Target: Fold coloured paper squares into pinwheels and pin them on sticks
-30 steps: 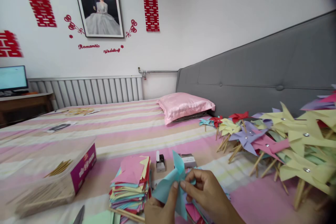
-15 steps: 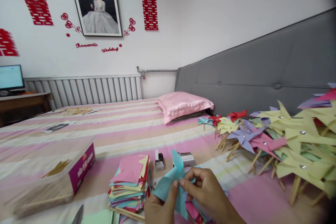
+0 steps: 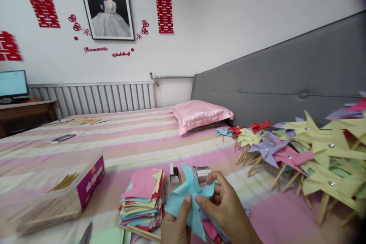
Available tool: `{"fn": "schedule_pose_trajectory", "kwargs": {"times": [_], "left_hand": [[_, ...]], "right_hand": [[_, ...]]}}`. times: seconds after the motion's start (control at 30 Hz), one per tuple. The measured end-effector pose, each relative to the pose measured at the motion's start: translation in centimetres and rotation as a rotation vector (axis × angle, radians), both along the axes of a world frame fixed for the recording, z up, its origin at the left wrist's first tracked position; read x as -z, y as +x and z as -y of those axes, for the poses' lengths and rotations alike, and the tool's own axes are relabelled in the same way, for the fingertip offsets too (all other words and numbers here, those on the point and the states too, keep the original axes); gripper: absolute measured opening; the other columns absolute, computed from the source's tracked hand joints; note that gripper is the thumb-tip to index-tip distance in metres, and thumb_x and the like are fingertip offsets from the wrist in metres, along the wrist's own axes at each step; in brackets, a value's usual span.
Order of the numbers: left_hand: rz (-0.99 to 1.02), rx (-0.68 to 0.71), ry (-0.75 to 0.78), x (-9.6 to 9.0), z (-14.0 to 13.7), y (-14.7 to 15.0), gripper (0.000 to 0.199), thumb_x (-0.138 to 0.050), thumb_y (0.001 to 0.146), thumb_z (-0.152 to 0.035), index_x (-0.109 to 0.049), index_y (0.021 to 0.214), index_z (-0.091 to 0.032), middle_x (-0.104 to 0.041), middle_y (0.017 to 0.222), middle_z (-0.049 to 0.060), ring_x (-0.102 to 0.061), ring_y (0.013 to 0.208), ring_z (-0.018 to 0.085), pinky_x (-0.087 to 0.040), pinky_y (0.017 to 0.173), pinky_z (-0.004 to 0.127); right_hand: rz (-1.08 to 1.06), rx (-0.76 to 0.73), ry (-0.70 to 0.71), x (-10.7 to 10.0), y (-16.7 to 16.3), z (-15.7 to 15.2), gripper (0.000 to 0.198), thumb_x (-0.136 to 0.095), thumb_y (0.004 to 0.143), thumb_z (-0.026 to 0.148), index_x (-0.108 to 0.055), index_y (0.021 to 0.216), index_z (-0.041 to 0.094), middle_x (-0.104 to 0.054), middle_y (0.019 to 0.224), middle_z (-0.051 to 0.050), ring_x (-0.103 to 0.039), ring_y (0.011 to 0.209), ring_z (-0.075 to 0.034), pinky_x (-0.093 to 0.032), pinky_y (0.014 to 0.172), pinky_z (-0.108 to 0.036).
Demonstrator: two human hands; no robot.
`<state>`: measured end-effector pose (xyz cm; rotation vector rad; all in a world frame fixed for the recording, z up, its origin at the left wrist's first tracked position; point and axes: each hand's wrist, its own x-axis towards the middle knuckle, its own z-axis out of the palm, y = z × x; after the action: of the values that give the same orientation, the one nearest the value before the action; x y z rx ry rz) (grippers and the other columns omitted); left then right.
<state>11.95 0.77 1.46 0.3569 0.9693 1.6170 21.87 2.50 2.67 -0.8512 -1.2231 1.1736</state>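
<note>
A light blue paper pinwheel (image 3: 192,190), its blades folded toward the middle, is held up between both hands. My left hand (image 3: 175,225) pinches it from the lower left, thumb pressed near the centre. On its right side my right hand (image 3: 225,206) grips a blade, with the thumb close to the centre and the fingers curled behind. No stick shows on the pinwheel; its back is hidden. Just left of my hands stands a stack of coloured paper pieces (image 3: 143,198), with wooden sticks (image 3: 140,232) lying at its front. More coloured paper (image 3: 210,228) lies partly hidden beneath my hands.
A clear plastic box (image 3: 54,202) of wooden sticks stands at left, near a dark blade (image 3: 85,233) and green paper (image 3: 105,236). Two small boxes, one open (image 3: 174,175) and one grey (image 3: 203,173), sit beyond my hands. Finished pinwheels (image 3: 288,156) crowd the right, by the headboard (image 3: 274,72).
The blue pinwheel has turned to face me more, its blades spread wider. My right thumb has drawn slightly away from the centre, and the right fingers now hold the right blade.
</note>
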Motion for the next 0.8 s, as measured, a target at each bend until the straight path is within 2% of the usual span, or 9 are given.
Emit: {"fn": "schedule_pose_trajectory", "kwargs": {"times": [0.13, 0.33, 0.47, 0.57, 0.7, 0.8], "left_hand": [[0.021, 0.02, 0.008, 0.2, 0.1, 0.7, 0.03, -0.082, 0.043, -0.023, -0.068, 0.068, -0.014, -0.073, 0.061, 0.006, -0.068, 0.064, 0.022, -0.053, 0.056, 0.025], [-0.147, 0.114, 0.026, 1.2, -0.2, 0.0, 0.037, -0.082, 0.041, -0.036, -0.07, 0.065, -0.011, -0.066, 0.05, 0.004, -0.06, 0.046, 0.015, -0.046, 0.044, 0.022], [-0.206, 0.253, 0.017, 0.4, -0.1, -1.6, 0.045, -0.078, 0.044, -0.044, -0.071, 0.075, -0.012, -0.066, 0.055, 0.005, -0.058, 0.049, 0.015, -0.045, 0.045, 0.022], [-0.306, 0.342, 0.013, -0.5, 0.2, -2.2, 0.048, -0.076, 0.047, -0.048, -0.072, 0.078, -0.012, -0.065, 0.056, 0.006, -0.056, 0.051, 0.014, -0.043, 0.048, 0.022], [-0.48, 0.367, 0.084, -1.1, 0.8, -1.5, 0.035, -0.077, 0.048, -0.043, -0.072, 0.061, -0.011, -0.058, 0.045, 0.002, -0.043, 0.042, 0.007, -0.031, 0.043, 0.018], [-0.513, 0.359, 0.12, -1.0, 0.9, -0.8, 0.027, -0.078, 0.047, -0.034, -0.067, 0.049, -0.01, -0.058, 0.044, 0.002, -0.044, 0.043, 0.008, -0.03, 0.045, 0.019]], "right_hand": [[-0.067, 0.006, -0.018, -0.1, -0.1, -0.1, 0.054, -0.071, 0.061, 0.029, -0.038, 0.103, 0.021, -0.062, 0.065, 0.002, -0.056, 0.052, -0.013, -0.043, 0.047, -0.021], [-0.094, -0.051, -0.081, 0.1, 1.2, -0.9, 0.064, -0.073, 0.058, 0.028, -0.039, 0.111, 0.018, -0.062, 0.064, 0.002, -0.056, 0.054, -0.014, -0.042, 0.05, -0.023], [-0.055, -0.121, -0.213, -0.1, 3.0, -1.7, 0.069, -0.073, 0.054, 0.026, -0.04, 0.114, 0.014, -0.059, 0.058, 0.005, -0.048, 0.043, -0.008, -0.034, 0.043, -0.019], [0.025, -0.197, -0.271, -0.1, 4.0, -2.0, 0.07, -0.071, 0.052, 0.024, -0.041, 0.115, 0.014, -0.057, 0.055, 0.006, -0.046, 0.042, -0.008, -0.033, 0.041, -0.018], [0.115, -0.308, -0.269, -0.4, 4.4, -1.6, 0.069, -0.07, 0.051, 0.019, -0.042, 0.114, 0.013, -0.055, 0.052, 0.007, -0.044, 0.042, -0.008, -0.031, 0.04, -0.017], [0.159, -0.351, -0.271, -0.6, 4.3, -1.1, 0.07, -0.07, 0.051, 0.017, -0.042, 0.115, 0.016, -0.053, 0.055, 0.008, -0.043, 0.044, -0.008, -0.032, 0.042, -0.018]]}}
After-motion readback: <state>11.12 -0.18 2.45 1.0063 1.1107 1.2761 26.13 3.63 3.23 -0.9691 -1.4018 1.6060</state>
